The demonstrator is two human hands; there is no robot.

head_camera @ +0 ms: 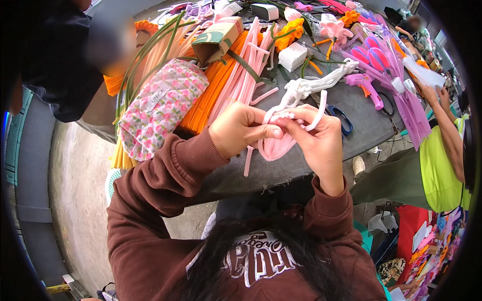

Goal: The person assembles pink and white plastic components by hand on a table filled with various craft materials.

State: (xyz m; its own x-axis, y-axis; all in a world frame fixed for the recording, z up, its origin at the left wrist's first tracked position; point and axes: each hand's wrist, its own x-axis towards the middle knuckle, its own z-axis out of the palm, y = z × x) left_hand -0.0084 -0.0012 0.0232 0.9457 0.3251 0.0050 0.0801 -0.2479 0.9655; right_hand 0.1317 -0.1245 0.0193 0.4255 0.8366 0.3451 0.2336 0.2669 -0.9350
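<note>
Both hands meet above the table's near edge around a looped bundle of pink and white pipe cleaners (276,148). My left hand (243,129) pinches the bundle's left side between thumb and fingers. On the right side, my right hand (314,131) grips it, with a white stem end sticking up past the fingers. Just beyond the hands lies a bunch of white pipe cleaners (312,83). Pink pipe cleaners (239,81) and orange pipe cleaners (203,101) lie to the left. The fingers partly hide the middle of the bundle.
A floral pouch (163,107) and an open cardboard box (216,41) stand left. Blue-handled scissors (340,120), a pink glue gun (365,88), a white block (293,57) and wrapped fuzzy tulips (376,58) lie right. One person stands at left, another in a yellow-green top (438,169) at right.
</note>
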